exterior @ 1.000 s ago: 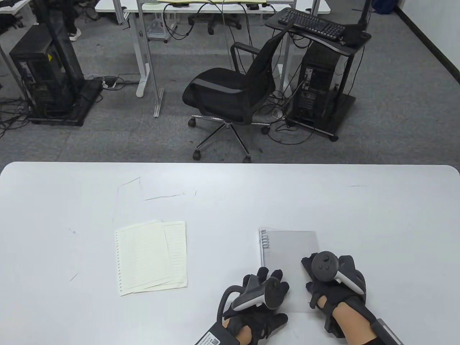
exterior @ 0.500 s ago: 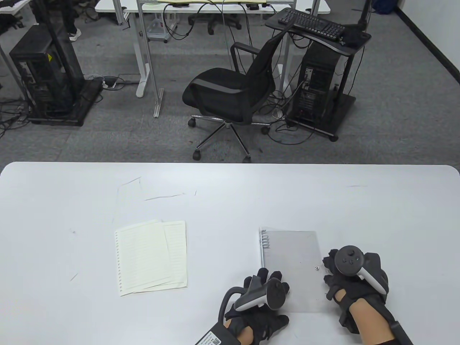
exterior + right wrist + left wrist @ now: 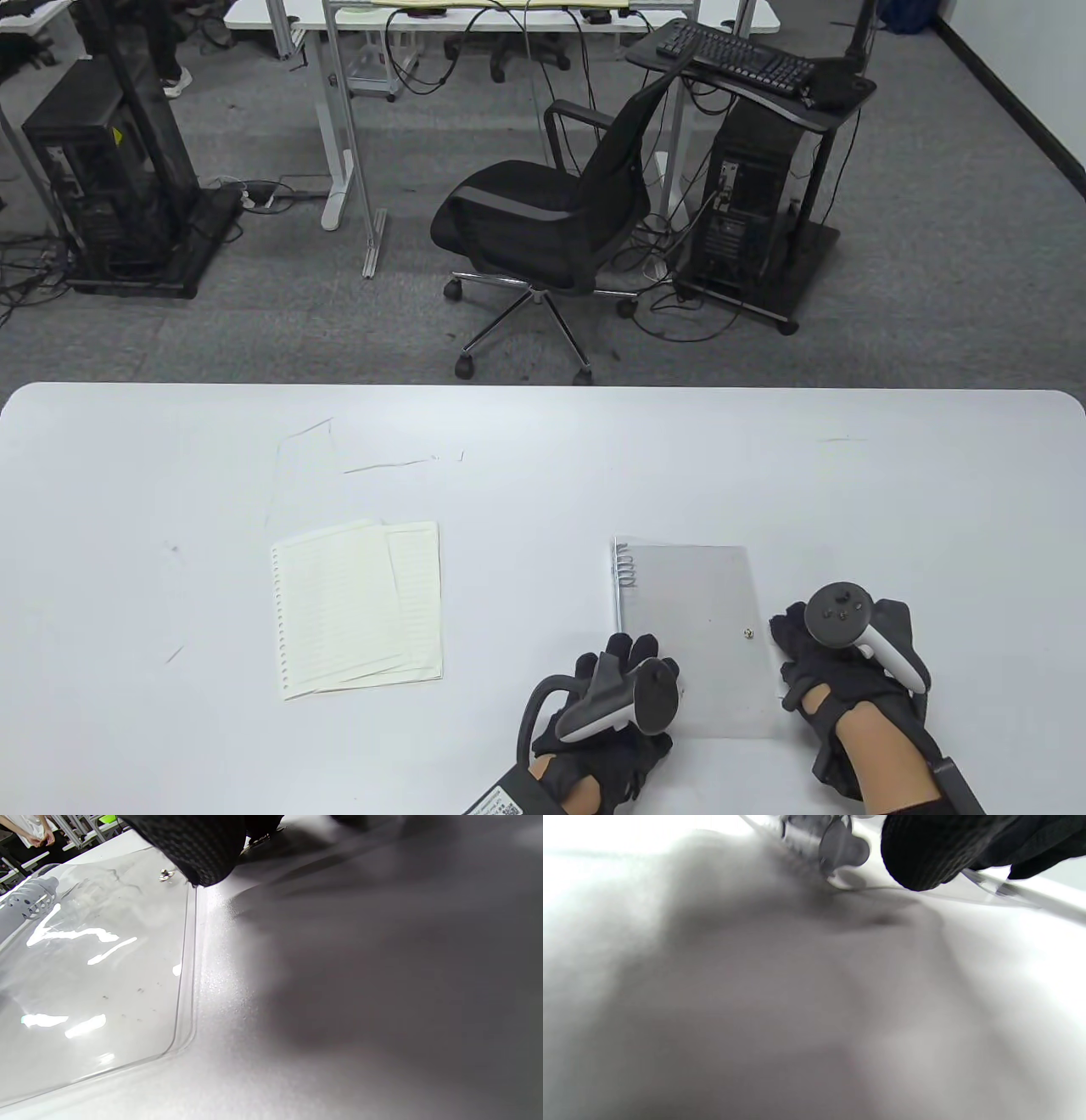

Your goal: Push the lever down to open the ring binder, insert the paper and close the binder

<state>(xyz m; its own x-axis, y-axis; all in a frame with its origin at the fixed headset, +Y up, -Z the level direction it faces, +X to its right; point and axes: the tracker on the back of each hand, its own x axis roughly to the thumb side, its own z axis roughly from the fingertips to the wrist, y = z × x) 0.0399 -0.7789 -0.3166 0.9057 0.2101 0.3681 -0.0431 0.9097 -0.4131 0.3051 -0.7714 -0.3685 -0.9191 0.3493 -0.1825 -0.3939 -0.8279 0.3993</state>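
Binder [image 3: 691, 628] lies shut between your hands, thin, slick, light | grip spine lever end [image 3: 842, 849] | left hand [image 3: 624, 688] curled at near-left corner, hold unclear | right hand [image 3: 836, 658] beside right edge, empty, relaxed | paper [image 3: 356, 607] on counter [image 3: 543, 458], left.

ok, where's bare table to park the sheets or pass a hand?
Bare: the strip between the paper stack and the binder; the whole far half of the table; left of the stack; right of the right hand. Crowded: the near edge, with the left hand at the binder's near-left corner.
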